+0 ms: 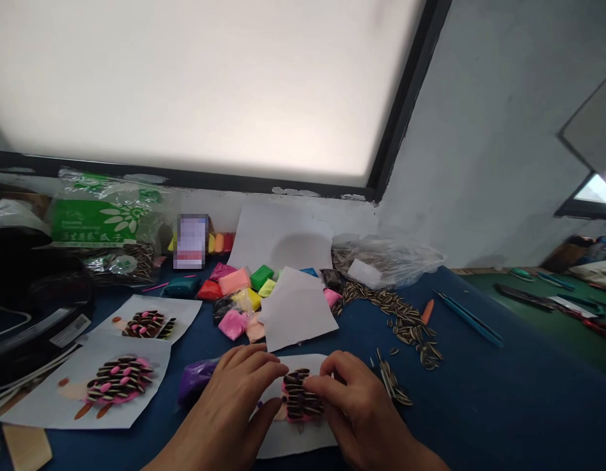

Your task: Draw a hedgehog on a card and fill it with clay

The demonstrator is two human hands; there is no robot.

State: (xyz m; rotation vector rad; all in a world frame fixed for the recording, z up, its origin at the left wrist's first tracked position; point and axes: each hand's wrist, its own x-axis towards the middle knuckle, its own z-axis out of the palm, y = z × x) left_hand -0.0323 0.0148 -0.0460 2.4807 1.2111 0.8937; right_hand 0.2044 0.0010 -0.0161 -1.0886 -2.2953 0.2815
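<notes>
A seed-covered hedgehog figure (303,396) lies on a white paper sheet (287,445) at the bottom middle, with dark striped sunflower seeds set in rows in pink clay. My left hand (244,389) rests at the sheet's left side, thumb and fingers apart around the figure's left edge. On the right, my right hand (354,399) is curled, its fingertips drawn together at the seeds' upper right edge. Whatever it may pinch is too small or hidden. Beside my left hand lies a purple clay packet (195,383). Tweezers (384,373) lie by some seeds right of my right hand.
Two papers with similar hedgehogs, one nearer (119,383) and one farther (146,324), lie left. Behind are colored clay packets (236,281), a folded paper (297,311), loose sunflower seeds (403,314), a phone (191,242) and a seed bag (104,222). A blue pen-like tool (472,319) lies right.
</notes>
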